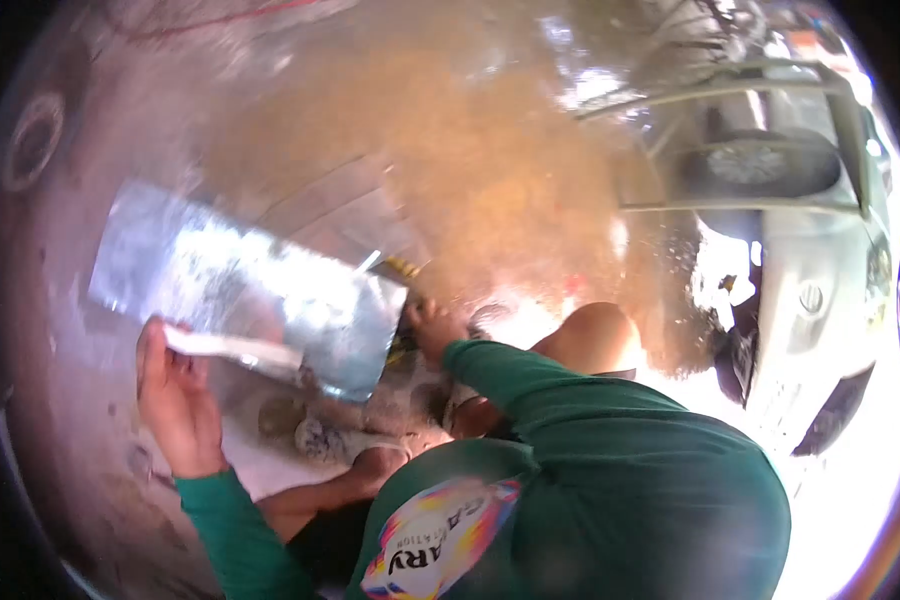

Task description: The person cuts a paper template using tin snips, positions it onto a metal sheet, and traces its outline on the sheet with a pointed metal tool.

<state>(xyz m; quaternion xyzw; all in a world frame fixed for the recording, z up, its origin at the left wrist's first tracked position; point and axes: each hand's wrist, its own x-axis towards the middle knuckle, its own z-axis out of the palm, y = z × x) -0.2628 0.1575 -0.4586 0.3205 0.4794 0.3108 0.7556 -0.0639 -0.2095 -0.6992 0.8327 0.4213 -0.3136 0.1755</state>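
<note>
Left hand [178, 400] fingers were closed on one end of a narrow, flat, whitish strip [235, 348], which was held along the near long edge of a shiny, rectangular, silver metal sheet [260, 272]. The sheet was positioned ahead and to the right, its long axis slanted from far left to near right, its right short end neighboured by the right hand [435, 328], whose grip could not be made out.

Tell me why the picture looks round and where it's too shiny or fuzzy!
Head view: the scene bends and the corners go black, probably from a very wide lens; head view: glare whitens the metal sheet; head view: bright light washes out the lower right, below the car; head view: the ground beyond the sheet looks hazy.
</note>
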